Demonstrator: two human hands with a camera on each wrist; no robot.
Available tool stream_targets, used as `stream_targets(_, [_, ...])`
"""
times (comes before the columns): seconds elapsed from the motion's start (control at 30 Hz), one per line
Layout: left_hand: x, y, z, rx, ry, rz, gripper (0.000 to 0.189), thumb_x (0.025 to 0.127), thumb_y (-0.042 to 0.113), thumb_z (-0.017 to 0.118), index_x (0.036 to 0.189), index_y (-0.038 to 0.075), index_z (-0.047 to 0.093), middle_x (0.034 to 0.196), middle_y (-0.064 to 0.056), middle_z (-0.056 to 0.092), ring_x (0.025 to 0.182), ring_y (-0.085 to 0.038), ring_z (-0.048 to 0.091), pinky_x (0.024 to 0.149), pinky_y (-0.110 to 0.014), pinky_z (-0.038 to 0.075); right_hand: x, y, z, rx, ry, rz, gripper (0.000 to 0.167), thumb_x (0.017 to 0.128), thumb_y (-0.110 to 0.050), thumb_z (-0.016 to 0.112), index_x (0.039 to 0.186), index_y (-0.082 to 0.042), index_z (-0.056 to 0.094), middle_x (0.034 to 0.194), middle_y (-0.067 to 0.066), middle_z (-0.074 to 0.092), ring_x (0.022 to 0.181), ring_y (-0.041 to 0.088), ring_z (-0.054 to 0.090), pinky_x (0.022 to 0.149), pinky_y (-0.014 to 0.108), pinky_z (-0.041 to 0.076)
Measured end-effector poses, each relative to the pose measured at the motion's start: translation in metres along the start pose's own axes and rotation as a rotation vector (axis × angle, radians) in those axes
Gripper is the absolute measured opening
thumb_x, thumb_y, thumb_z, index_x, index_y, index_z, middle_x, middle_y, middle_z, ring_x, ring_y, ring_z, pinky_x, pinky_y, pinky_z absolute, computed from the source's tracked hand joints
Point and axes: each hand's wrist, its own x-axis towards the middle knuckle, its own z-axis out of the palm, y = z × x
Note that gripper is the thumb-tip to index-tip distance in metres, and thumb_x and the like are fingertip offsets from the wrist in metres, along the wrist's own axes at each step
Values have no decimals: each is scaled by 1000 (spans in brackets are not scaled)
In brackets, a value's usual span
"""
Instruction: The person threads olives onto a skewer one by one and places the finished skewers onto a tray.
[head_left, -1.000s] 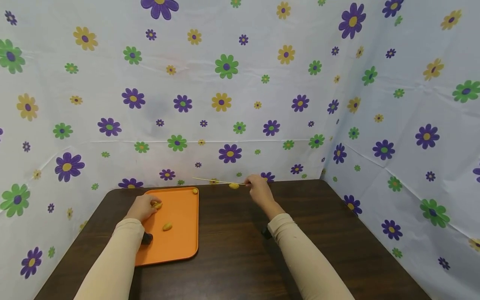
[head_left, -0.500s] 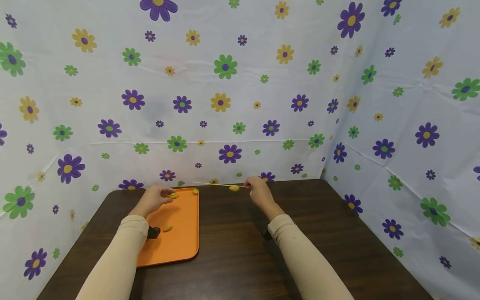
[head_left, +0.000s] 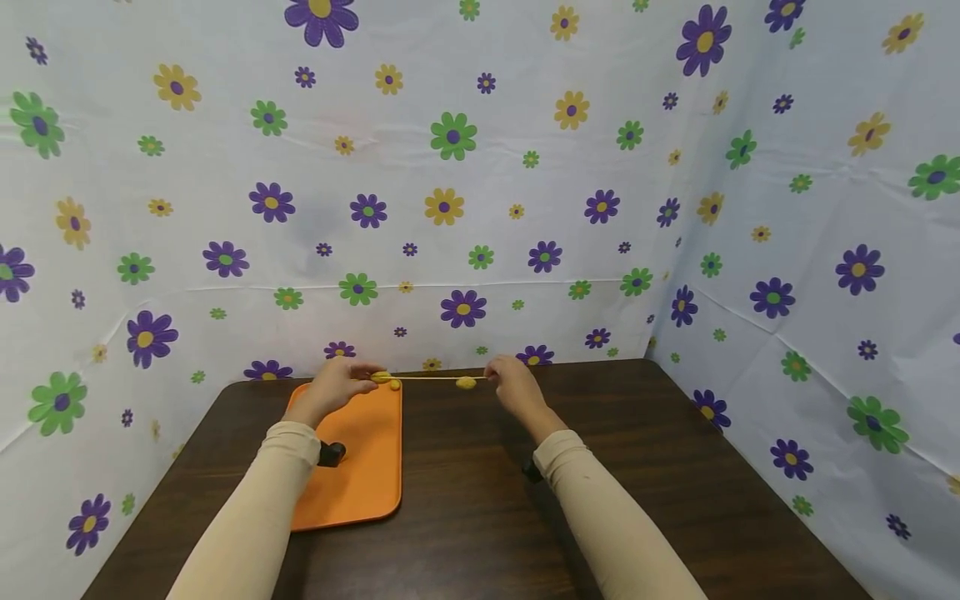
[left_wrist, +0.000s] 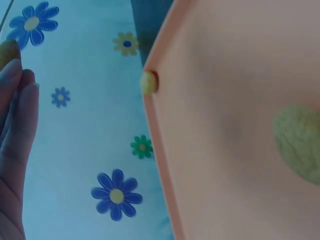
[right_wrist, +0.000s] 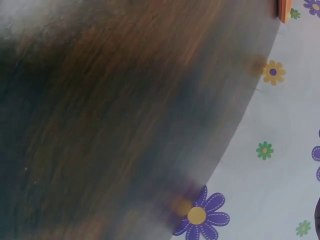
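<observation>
In the head view my right hand (head_left: 513,386) grips one end of a thin pale skewer (head_left: 427,378), which lies nearly level above the table. A yellow oval piece (head_left: 466,382) sits on the skewer close to the right fingers. Over the tray's far right corner, my left hand (head_left: 341,387) pinches another yellow oval piece (head_left: 380,377) at the skewer's far end. The left wrist view shows this pinched piece (left_wrist: 8,52) at the left edge, between thumb and fingertips. Whether the skewer's tip has entered it I cannot tell.
An orange tray (head_left: 367,467) lies on the dark wooden table (head_left: 465,500). One yellow piece (left_wrist: 149,82) rests in its far corner, and a wrinkled one (left_wrist: 300,142) lies further in. A flower-printed sheet (head_left: 420,167) hangs behind the table.
My left hand has lifted a yellow piece from the tray and carried it right to the skewer's free end. The right hand has stayed nearly still with the skewer.
</observation>
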Motion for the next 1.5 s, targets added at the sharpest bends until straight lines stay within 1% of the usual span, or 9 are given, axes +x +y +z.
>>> stream_targets(0.2, [4, 5, 2, -23, 1, 14, 29, 93, -2, 70, 122, -3, 71, 113, -20, 72, 95, -30, 72, 81, -40, 61, -5, 5, -1, -7, 11, 38, 24, 83, 18, 68, 88, -5, 73, 90, 5, 69, 89, 23, 66, 83, 36, 57])
stream_targets(0.33, [3, 6, 2, -18, 5, -4, 28, 93, -1, 70, 122, -2, 72, 110, -18, 73, 93, -29, 73, 81, -39, 61, -6, 8, -2, -6, 16, 54, 22, 84, 17, 68, 89, -4, 73, 89, 5, 67, 88, 23, 65, 81, 36, 57])
stream_targets(0.6, [-1, 3, 5, -6, 7, 4, 27, 94, -1, 70, 120, -1, 73, 112, -17, 73, 98, -31, 71, 84, -43, 60, -8, 12, -1, -21, -45, 97, 29, 81, 21, 65, 90, -6, 74, 90, 4, 68, 89, 23, 65, 84, 36, 57])
stream_targets(0.7, [-1, 1, 6, -30, 2, 3, 28, 94, -3, 69, 121, -3, 71, 112, -19, 72, 96, -31, 72, 82, -43, 61, -9, 12, -2, -23, -38, 76, 29, 80, 21, 64, 90, -4, 74, 89, 5, 69, 89, 23, 65, 84, 37, 57])
stream_targets(0.9, [1, -1, 7, -81, 2, -1, 30, 93, -5, 69, 123, -5, 70, 111, -22, 72, 93, -36, 72, 81, -44, 61, -9, 14, -1, -15, 92, -46, 24, 80, 19, 70, 84, -5, 73, 86, 6, 70, 85, 25, 65, 81, 38, 56])
stream_targets(1.0, [1, -2, 8, -94, -4, 0, 30, 93, -5, 69, 123, -6, 69, 112, -23, 71, 93, -36, 72, 80, -42, 61, -9, 16, -1, 0, 136, -75, 25, 78, 19, 72, 83, -5, 71, 85, 5, 70, 84, 25, 65, 79, 38, 55])
stream_targets(1.2, [0, 2, 11, -120, -13, -8, 31, 93, -5, 68, 124, -6, 69, 116, -24, 69, 96, -40, 71, 81, -43, 61, -10, 17, -1, -2, 112, -59, 24, 78, 19, 72, 83, -5, 71, 85, 5, 69, 84, 25, 64, 80, 38, 56])
stream_targets(1.4, [2, 3, 13, -152, -15, -10, 30, 94, -5, 67, 124, -7, 68, 115, -24, 69, 100, -43, 70, 80, -36, 61, -11, 16, -1, -15, 66, -27, 24, 79, 19, 71, 85, -5, 73, 87, 6, 70, 87, 26, 65, 83, 39, 56])
stream_targets(1.5, [3, 2, 12, -164, -12, -5, 31, 94, -5, 68, 124, -8, 68, 113, -24, 70, 98, -40, 71, 81, -40, 61, -11, 15, -2, -20, 59, -17, 24, 80, 18, 70, 86, -5, 73, 88, 6, 70, 88, 26, 65, 84, 39, 56])
